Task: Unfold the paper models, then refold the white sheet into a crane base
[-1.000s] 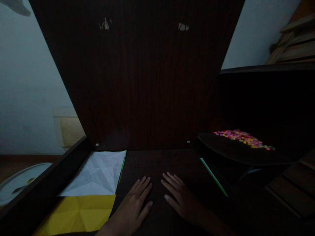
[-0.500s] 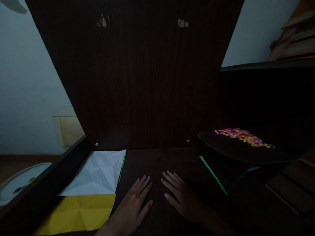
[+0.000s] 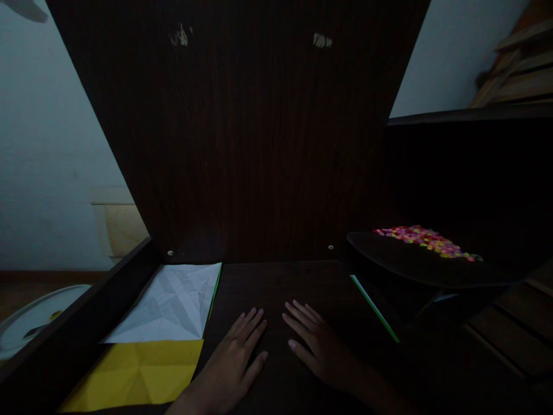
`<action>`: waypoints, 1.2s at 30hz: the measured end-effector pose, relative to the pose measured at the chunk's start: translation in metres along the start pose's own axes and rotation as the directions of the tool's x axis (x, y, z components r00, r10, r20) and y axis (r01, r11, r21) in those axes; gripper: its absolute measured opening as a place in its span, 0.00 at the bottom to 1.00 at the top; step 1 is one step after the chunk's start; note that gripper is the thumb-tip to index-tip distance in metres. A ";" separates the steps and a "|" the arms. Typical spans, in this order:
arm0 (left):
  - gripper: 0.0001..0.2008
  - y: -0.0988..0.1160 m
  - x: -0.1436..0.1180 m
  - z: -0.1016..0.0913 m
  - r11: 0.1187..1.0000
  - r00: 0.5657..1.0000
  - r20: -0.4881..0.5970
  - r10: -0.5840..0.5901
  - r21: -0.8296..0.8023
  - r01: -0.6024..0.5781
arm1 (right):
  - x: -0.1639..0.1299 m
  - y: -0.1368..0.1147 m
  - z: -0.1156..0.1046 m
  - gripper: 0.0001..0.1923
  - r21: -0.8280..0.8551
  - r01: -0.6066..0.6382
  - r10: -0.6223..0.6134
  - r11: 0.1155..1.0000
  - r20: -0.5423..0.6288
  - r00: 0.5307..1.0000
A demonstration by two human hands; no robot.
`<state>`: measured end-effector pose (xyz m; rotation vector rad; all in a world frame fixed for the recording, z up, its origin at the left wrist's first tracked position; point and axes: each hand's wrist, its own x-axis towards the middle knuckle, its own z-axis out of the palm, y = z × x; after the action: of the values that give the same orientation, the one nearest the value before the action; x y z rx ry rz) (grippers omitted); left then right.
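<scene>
Both hands lie flat, palms down, on a dark wooden desk [image 3: 276,282], side by side near its front edge. The left hand [image 3: 231,360] has its fingers stretched out and slightly spread, grasping nothing. The right hand [image 3: 322,346] rests the same way, fingers extended and released, with a narrow gap of bare wood between the two.

Just beside the left hand, toward the left edge of the desk, lies a sheet of yellow paper [image 3: 138,374] marked with fold creases; its right edge sits close to the left hand's wrist, though the dim light does not show whether they touch. Behind the yellow sheet, reaching the back left corner of the desk, lies a creased white paper [image 3: 173,302] with a thin green edge showing along its right side. The white sheet's front edge meets the yellow one.

To the right of the right hand, a green-edged sheet [image 3: 374,308] runs at a slant toward the right side of the desk, partly tucked under a dark raised shelf [image 3: 415,268]. On top of that shelf, toward its back, sits a heap of small colourful pieces [image 3: 427,240], pink, red and yellow.

A tall dark wooden panel [image 3: 242,144] stands upright along the back edge of the desk.
</scene>
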<state>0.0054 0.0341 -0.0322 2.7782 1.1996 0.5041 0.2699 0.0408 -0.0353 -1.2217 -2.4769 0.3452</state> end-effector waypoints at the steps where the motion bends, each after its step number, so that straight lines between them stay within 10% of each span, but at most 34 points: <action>1: 0.26 0.000 0.000 0.000 1.000 1.000 -0.004 0.002 -0.005 -0.002 | 0.000 0.000 0.000 0.26 0.002 -0.004 0.004 1.000 0.001 1.000; 36: 0.27 0.002 0.000 -0.002 0.998 0.998 -0.045 0.041 0.058 -0.039 | 0.002 -0.005 -0.002 0.25 -0.024 -0.021 0.021 0.999 -0.004 1.000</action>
<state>0.0059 0.0326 -0.0303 2.8589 1.1878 0.5482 0.2658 0.0395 -0.0306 -1.2579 -2.4734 0.3201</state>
